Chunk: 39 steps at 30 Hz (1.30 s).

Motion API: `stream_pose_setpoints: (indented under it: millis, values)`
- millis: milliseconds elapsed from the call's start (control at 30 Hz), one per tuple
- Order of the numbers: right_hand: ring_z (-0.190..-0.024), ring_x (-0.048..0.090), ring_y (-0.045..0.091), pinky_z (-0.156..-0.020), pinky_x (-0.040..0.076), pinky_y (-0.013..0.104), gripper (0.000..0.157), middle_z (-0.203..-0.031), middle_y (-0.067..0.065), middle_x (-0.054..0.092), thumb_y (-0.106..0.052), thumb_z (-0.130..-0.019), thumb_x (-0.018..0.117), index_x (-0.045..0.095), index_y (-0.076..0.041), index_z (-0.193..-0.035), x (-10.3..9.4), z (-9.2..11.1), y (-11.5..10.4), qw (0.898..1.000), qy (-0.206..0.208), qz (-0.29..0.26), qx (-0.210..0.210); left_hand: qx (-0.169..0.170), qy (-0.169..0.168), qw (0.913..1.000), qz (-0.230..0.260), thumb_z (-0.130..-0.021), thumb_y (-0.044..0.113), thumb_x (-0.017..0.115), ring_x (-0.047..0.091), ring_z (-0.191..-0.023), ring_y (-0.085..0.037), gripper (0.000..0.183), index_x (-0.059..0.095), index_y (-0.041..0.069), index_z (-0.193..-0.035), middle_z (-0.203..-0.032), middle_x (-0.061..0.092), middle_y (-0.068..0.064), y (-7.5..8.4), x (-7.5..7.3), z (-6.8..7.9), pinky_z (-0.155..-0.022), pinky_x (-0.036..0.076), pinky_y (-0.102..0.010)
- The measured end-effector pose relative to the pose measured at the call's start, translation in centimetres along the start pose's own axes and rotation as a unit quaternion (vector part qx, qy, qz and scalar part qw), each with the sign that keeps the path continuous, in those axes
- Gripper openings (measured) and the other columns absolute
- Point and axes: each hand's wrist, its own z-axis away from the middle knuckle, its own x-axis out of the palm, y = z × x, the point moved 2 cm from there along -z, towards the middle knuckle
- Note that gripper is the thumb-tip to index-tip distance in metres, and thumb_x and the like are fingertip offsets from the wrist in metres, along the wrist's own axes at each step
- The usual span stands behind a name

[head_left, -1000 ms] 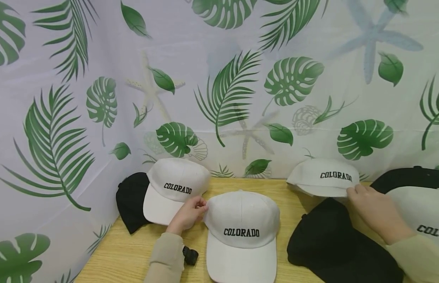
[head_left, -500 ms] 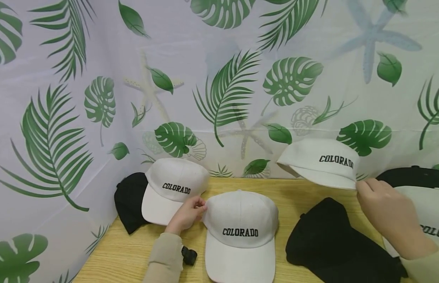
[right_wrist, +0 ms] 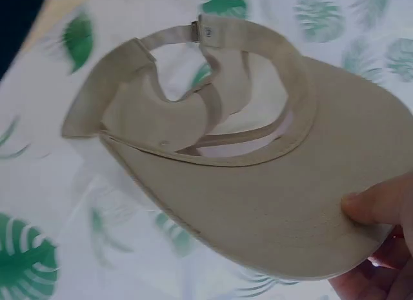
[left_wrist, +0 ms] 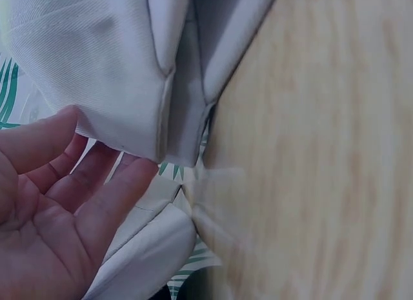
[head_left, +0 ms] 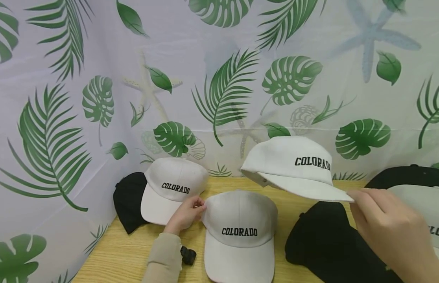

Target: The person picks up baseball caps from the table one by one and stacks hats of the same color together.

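A white baseball cap (head_left: 286, 163) lettered COLORADO is held in the air, tilted, over the back of the table. My right hand (head_left: 396, 224) pinches its brim. In the right wrist view my thumb (right_wrist: 377, 203) lies on the brim's underside, and the cap's hollow inside and back strap show. Lower in the middle stands another white baseball cap (head_left: 240, 220), brim toward me. My left hand (head_left: 185, 214) pinches the left edge of this cap; in the left wrist view two layered edges of white cap cloth (left_wrist: 97, 74) show there.
At the left a white cap (head_left: 175, 181) sits beside a black cap (head_left: 131, 202). More caps lie at the right: a black cap (head_left: 332, 243), a pale cap (head_left: 414, 196) and another black cap (head_left: 407, 177). A small black object (head_left: 188, 255) rests on the wooden table (head_left: 113, 259) near my left wrist.
My right hand has lifted the white cap off the back of the table and swung it left, toward the middle cap. My left hand has stayed at the middle cap's edge.
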Motion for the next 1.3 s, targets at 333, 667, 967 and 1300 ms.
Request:
stream_pose_setpoints:
  millis: [333, 667, 967, 1300]
  values:
    - [-0.050, 0.052, 0.023, -0.041, 0.043, 0.039, 0.043, -0.063, 0.009, 0.054, -0.022, -0.092, 0.030, 0.057, 0.001, -0.068, -0.9, -1.4, -3.3, 0.999, 0.009, -0.044, -0.001, 0.009, 0.004, 0.9999, 0.002, -0.088, 0.005, 0.052, 0.048, -0.073, -0.015, 0.007, 0.050, -0.002, -0.088, -0.081, 0.049, -0.004, -0.3, 0.1, -0.2, -0.063, 0.047, -0.034]
    - [-0.057, 0.055, 0.020, -0.045, 0.048, 0.034, 0.048, -0.068, 0.008, 0.058, -0.019, -0.095, 0.022, 0.062, -0.001, -0.073, 2.0, -0.7, -6.6, 0.992, -0.070, -0.095, -0.034, 0.014, -0.003, 0.9998, 0.015, -0.087, 0.000, 0.049, 0.049, -0.073, -0.014, 0.006, 0.051, -0.005, -0.088, -0.083, 0.053, -0.007, -0.4, 0.1, -0.1, -0.065, 0.047, -0.035]
    - [-0.054, 0.052, 0.017, -0.045, 0.045, 0.024, 0.052, -0.066, 0.007, 0.055, -0.010, -0.096, 0.015, 0.059, -0.001, -0.071, 4.9, 0.8, -9.3, 0.987, -0.080, -0.102, -0.093, -0.013, -0.018, 0.9954, 0.093, -0.096, 0.012, 0.038, 0.052, -0.078, -0.016, 0.019, 0.045, -0.005, -0.091, -0.086, 0.049, -0.009, 0.3, 0.2, 0.3, -0.072, 0.047, -0.038]
    - [-0.046, 0.038, 0.013, -0.039, 0.030, 0.016, 0.047, -0.060, 0.003, 0.048, -0.005, -0.096, 0.017, 0.051, -0.005, -0.064, 7.8, 3.2, -12.0, 0.980, -0.068, -0.116, -0.149, -0.031, -0.046, 0.9904, 0.127, -0.097, 0.032, 0.033, 0.054, -0.087, -0.018, 0.045, 0.054, -0.008, -0.092, -0.094, 0.057, -0.013, -0.4, 0.1, -0.3, -0.077, 0.046, -0.035]
